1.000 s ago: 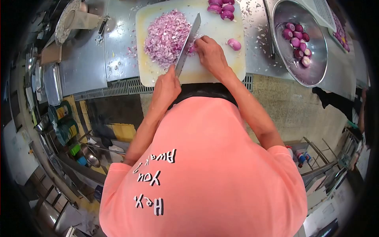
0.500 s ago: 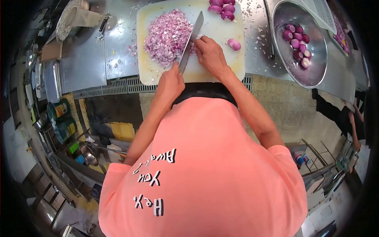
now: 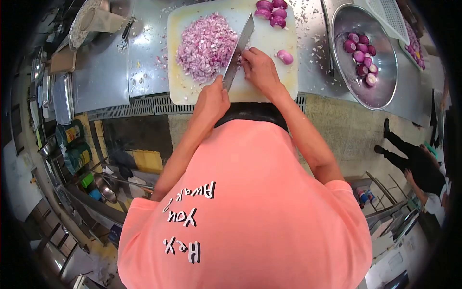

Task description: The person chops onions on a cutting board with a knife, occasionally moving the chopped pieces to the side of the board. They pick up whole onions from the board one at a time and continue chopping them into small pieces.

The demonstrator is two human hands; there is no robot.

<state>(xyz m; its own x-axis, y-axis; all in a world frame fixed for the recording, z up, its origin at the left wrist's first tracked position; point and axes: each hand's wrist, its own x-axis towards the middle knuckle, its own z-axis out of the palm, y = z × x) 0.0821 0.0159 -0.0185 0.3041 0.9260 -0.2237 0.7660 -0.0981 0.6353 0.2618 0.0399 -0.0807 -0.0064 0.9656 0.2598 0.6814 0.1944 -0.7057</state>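
Observation:
My left hand (image 3: pixel 211 101) is closed round the handle of a kitchen knife (image 3: pixel 239 50), whose broad blade slants up and to the right over a white cutting board (image 3: pixel 284 89). Beside the blade, my right hand (image 3: pixel 261 71) is closed with bent fingers over a piece of red onion, mostly hidden beneath them. Left of the knife lies a large heap of finely chopped red onion (image 3: pixel 204 48). One peeled red onion (image 3: pixel 285 57) sits on the board to the right of my right hand, and several more peeled onions (image 3: pixel 277 13) are grouped at the far right corner.
A steel bowl (image 3: pixel 389 91) holding several onions stands on the metal counter (image 3: pixel 103 86) at right, beside a white perforated basket (image 3: pixel 389 19). Another knife (image 3: pixel 127 30) and a container (image 3: pixel 103 21) are at left. A person in dark trousers (image 3: pixel 404 144) is at far right.
The knife and both hands have shifted slightly right in view, still close together. The person at far right shows more of their legs. The onion heap looks the same.

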